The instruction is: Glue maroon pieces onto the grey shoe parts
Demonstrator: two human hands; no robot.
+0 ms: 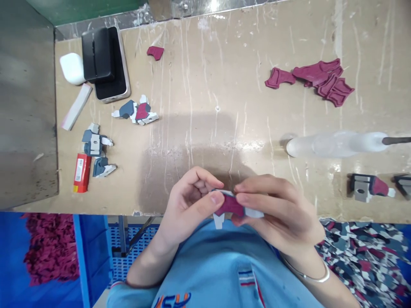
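Close to my body, at the table's front edge, both hands hold one small plastic part (231, 206) with a maroon face and white ends. My left hand (194, 205) pinches its left end, thumb on top. On its right end the fingers of my right hand (276, 205) are closed, partly covering it. Maroon plastic pieces (321, 79) lie in a loose group at the back right, and a single maroon piece (156, 52) sits at the back. Assembled grey, white and maroon parts (141, 112) rest on the left, with another grey-blue part (93, 141) nearer me.
A translucent bottle (337, 144) with a dark tip lies right of centre. Black-and-grey parts (362, 188) sit at the right. A phone (120, 87), a black box (98, 55), a white case (72, 68) and a red lighter (82, 173) occupy the left. Bins of maroon pieces (51, 252) and mixed parts (369, 261) stand below.
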